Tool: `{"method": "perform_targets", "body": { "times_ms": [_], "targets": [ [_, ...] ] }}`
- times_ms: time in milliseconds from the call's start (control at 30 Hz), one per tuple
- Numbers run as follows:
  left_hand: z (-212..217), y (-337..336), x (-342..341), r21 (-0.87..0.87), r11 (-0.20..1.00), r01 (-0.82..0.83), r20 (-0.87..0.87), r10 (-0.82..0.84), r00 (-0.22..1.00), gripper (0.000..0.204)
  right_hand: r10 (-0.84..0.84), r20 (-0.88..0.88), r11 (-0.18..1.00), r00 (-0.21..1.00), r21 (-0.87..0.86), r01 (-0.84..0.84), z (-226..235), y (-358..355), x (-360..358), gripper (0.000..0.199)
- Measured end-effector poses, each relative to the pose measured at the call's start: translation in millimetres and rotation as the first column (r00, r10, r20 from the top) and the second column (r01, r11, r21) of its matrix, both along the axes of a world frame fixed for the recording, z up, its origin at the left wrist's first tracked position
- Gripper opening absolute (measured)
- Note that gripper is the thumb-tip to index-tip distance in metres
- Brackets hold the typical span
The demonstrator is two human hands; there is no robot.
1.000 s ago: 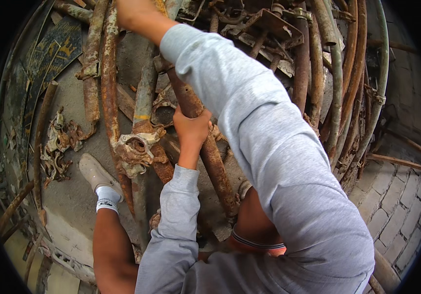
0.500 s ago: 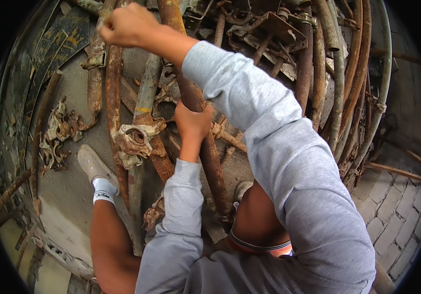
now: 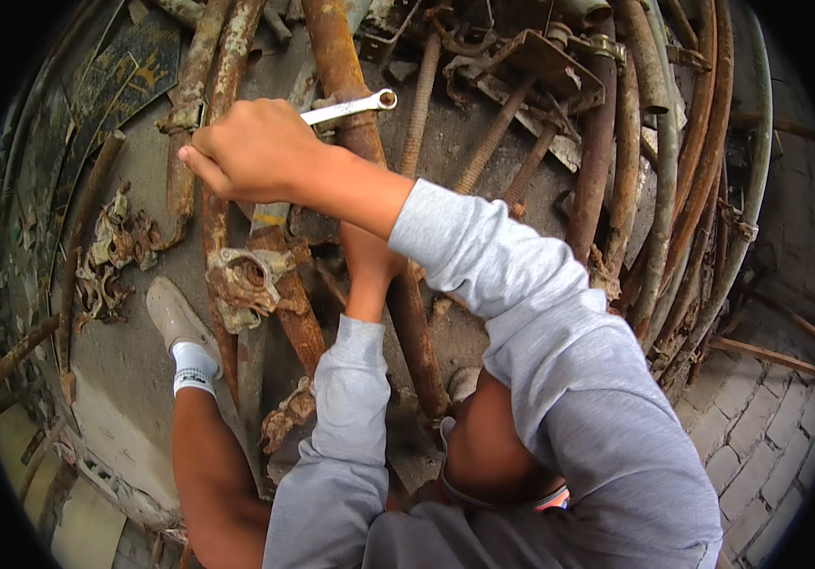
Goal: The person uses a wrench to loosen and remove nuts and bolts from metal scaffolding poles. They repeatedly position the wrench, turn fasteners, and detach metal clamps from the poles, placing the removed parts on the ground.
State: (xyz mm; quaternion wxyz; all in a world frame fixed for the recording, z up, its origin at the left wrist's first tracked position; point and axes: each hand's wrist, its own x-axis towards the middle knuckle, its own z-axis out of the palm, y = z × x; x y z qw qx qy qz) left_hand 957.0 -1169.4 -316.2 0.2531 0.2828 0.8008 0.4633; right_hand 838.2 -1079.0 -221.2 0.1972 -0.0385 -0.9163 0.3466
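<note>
A shiny ring-ended wrench (image 3: 346, 108) sticks out from my closed right hand (image 3: 263, 152), which has crossed over to the left above the pipes. The wrench's ring end lies over a thick rusty pipe (image 3: 341, 57) that slopes down toward me. Lower on that pipe, my left hand (image 3: 366, 254) grips it, its fingers partly hidden by my right forearm. Left of my left hand, a corroded clamp (image 3: 244, 282) is attached among other rusty pipes.
Loose rusty clamps (image 3: 128, 242) lie on the ground at the left. Threaded rods (image 3: 493, 137) and a metal bracket (image 3: 551, 68) lie at the far side. Several long pipes (image 3: 701, 171) are heaped at the right, beside brick paving (image 3: 758, 446). My shoe (image 3: 178, 315) stands left of the clamp.
My right hand has come nearer to me, down from the far end of the pipes, and the wrench in it now shows. My left hand stays on the pipe, now more covered.
</note>
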Motion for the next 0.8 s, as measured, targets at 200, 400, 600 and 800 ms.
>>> {"method": "perform_targets", "body": {
  "times_ms": [200,400,600,800],
  "targets": [
    [-41,-30,9,0.156,0.986,0.056,0.165,-0.082,0.983,0.038,0.304,0.0,0.946,0.953,0.119,-0.302,-21,-26,92,0.053],
    [-1,-38,-20,0.262,0.961,-0.092,0.428,-0.03,0.903,0.034,0.292,0.014,0.943,0.956,0.163,-0.29,-14,-30,148,0.029],
    [14,-36,-44,0.049,0.993,-0.109,0.455,0.075,0.887,0.03,0.189,-0.089,0.975,0.978,0.14,-0.175,-13,-24,158,0.058],
    [27,-39,-33,0.133,0.965,-0.225,0.57,0.111,0.814,0.029,0.289,-0.101,0.95,0.952,0.156,-0.272,-10,-12,174,0.057]
  ]
}}
